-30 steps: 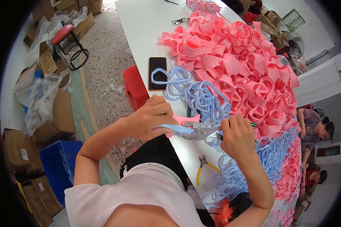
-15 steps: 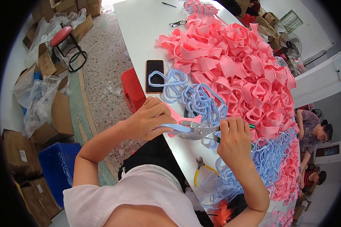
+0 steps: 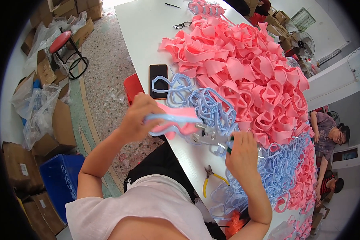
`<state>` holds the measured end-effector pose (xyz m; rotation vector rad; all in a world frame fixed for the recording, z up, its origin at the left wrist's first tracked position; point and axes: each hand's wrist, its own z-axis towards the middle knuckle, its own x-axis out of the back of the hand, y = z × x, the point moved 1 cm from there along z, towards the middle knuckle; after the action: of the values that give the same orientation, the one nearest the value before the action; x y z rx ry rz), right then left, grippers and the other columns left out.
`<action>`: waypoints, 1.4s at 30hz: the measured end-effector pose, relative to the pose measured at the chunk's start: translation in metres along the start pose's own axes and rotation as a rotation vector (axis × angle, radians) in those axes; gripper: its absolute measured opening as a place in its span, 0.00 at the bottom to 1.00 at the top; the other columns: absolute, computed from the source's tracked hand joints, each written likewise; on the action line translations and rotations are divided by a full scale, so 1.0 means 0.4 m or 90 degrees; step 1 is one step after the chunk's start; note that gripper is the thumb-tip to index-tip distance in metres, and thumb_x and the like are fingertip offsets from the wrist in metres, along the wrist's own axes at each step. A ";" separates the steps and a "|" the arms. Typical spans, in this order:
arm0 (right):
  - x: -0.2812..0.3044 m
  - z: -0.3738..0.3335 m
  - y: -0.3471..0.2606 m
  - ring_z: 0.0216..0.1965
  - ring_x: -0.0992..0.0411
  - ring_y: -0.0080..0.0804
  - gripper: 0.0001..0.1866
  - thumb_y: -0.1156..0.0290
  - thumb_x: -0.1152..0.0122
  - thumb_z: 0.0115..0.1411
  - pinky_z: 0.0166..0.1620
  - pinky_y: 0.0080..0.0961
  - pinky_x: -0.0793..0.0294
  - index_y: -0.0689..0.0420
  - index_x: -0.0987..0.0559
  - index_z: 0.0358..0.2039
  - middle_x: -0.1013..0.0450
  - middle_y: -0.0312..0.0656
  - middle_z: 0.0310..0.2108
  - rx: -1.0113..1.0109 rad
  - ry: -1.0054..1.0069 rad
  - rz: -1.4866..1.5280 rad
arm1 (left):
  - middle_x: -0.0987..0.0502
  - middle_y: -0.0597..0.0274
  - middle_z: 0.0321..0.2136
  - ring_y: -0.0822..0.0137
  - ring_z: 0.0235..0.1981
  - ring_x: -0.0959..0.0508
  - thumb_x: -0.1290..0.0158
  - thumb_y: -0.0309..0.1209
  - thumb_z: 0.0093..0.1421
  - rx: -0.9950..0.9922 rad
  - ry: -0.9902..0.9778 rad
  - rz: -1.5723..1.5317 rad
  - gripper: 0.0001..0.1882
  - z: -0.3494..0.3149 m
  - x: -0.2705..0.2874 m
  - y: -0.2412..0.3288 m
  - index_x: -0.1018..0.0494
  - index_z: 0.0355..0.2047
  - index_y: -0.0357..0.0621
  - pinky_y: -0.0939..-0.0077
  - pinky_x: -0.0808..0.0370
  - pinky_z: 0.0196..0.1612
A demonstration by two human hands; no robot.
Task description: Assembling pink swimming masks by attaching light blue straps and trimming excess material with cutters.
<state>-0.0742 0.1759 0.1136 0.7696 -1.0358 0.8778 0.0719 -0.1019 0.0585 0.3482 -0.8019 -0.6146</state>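
Note:
A pink fabric strip [image 3: 181,113] and a light-blue band [image 3: 173,118] are pinched together in my left hand [image 3: 139,122], held out over the table's near edge. From my right hand [image 3: 243,154] reach metal pliers [image 3: 210,138] with green handles, closed in my fingers. Their jaws lie at the right end of the strip and band; blur hides whether they grip it. Loose light-blue loops [image 3: 214,107] lie just beyond the pliers. Small cutters with yellow handles [image 3: 209,176] rest on the table nearer me.
On the white table [image 3: 138,34], a large heap of pink strips [image 3: 248,76] spreads beyond my hands, with a blue tangle [image 3: 274,170] at right. A phone [image 3: 159,74] and glasses [image 3: 182,25] lie farther left. Beside the table stands a red stool [image 3: 133,87]. Other people sit at right.
My left hand has drawn back left with the strip and band, now spread more openly. The pliers and right hand have shifted slightly left and down; the head view has turned a little.

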 end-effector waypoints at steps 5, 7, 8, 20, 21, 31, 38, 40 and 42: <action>-0.141 -0.117 -0.075 0.39 0.27 0.40 0.20 0.62 0.32 0.48 0.33 0.36 0.23 0.59 0.29 0.35 0.28 0.43 0.32 -0.116 -0.356 0.106 | 0.30 0.64 0.29 0.70 0.33 0.31 0.41 0.27 0.57 0.279 0.126 -0.215 0.06 -0.043 -0.005 -0.058 0.23 0.35 0.39 0.78 0.34 0.36; -0.225 -0.149 -0.108 0.36 0.25 0.39 0.19 0.60 0.31 0.48 0.31 0.39 0.23 0.59 0.28 0.34 0.26 0.42 0.30 -0.079 -0.321 0.089 | 0.30 0.64 0.29 0.71 0.33 0.31 0.41 0.27 0.58 0.295 0.112 -0.217 0.06 -0.038 -0.017 -0.039 0.23 0.35 0.39 0.78 0.34 0.36; -0.250 -0.156 -0.119 0.36 0.25 0.39 0.19 0.60 0.31 0.48 0.31 0.39 0.23 0.59 0.28 0.34 0.26 0.42 0.30 -0.078 -0.321 0.089 | 0.30 0.65 0.29 0.72 0.33 0.31 0.42 0.28 0.59 0.314 0.099 -0.216 0.06 -0.037 -0.019 -0.030 0.23 0.35 0.38 0.79 0.35 0.36; -0.044 0.039 -0.089 0.38 0.30 0.43 0.16 0.73 0.35 0.54 0.39 0.33 0.28 0.61 0.23 0.44 0.28 0.47 0.37 -0.103 0.156 0.426 | 0.30 0.66 0.30 0.75 0.31 0.32 0.43 0.27 0.60 0.334 0.004 -0.340 0.07 -0.046 -0.061 0.019 0.22 0.38 0.37 0.80 0.34 0.34; -0.039 0.050 -0.083 0.37 0.31 0.43 0.16 0.74 0.35 0.54 0.41 0.33 0.29 0.62 0.23 0.45 0.28 0.47 0.37 -0.077 0.148 0.453 | 0.30 0.66 0.30 0.75 0.31 0.32 0.43 0.27 0.60 0.330 0.001 -0.341 0.07 -0.038 -0.069 0.027 0.22 0.38 0.37 0.80 0.34 0.34; -0.070 0.056 -0.088 0.36 0.32 0.43 0.13 0.81 0.38 0.53 0.39 0.34 0.31 0.62 0.23 0.41 0.29 0.45 0.33 -0.013 0.113 0.493 | 0.27 0.59 0.33 0.59 0.37 0.28 0.39 0.31 0.52 0.047 -0.111 0.057 0.14 0.061 -0.115 0.133 0.24 0.40 0.42 0.69 0.33 0.39; -0.093 0.051 -0.059 0.36 0.33 0.42 0.14 0.81 0.39 0.53 0.38 0.32 0.32 0.60 0.22 0.41 0.30 0.44 0.34 -0.071 0.067 0.534 | 0.28 0.57 0.28 0.56 0.31 0.28 0.42 0.25 0.53 0.049 -0.042 -0.030 0.12 0.062 -0.196 0.116 0.25 0.39 0.39 0.66 0.32 0.36; -0.105 0.060 -0.037 0.36 0.33 0.42 0.13 0.80 0.39 0.54 0.38 0.33 0.33 0.59 0.22 0.41 0.30 0.44 0.34 -0.058 0.055 0.540 | 0.29 0.56 0.27 0.56 0.31 0.28 0.42 0.25 0.53 0.049 -0.033 -0.019 0.11 0.072 -0.211 0.112 0.25 0.38 0.39 0.66 0.32 0.36; -0.100 0.071 -0.030 0.36 0.33 0.42 0.13 0.77 0.38 0.55 0.38 0.33 0.33 0.59 0.23 0.42 0.30 0.45 0.34 -0.048 0.107 0.500 | 0.30 0.58 0.27 0.62 0.29 0.28 0.44 0.25 0.57 0.067 0.013 -0.007 0.08 0.073 -0.218 0.112 0.26 0.37 0.38 0.72 0.31 0.35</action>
<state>-0.0846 0.1365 0.0838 0.1944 -1.2260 1.5291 0.0200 -0.0141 0.0516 0.4535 -0.8153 -0.5792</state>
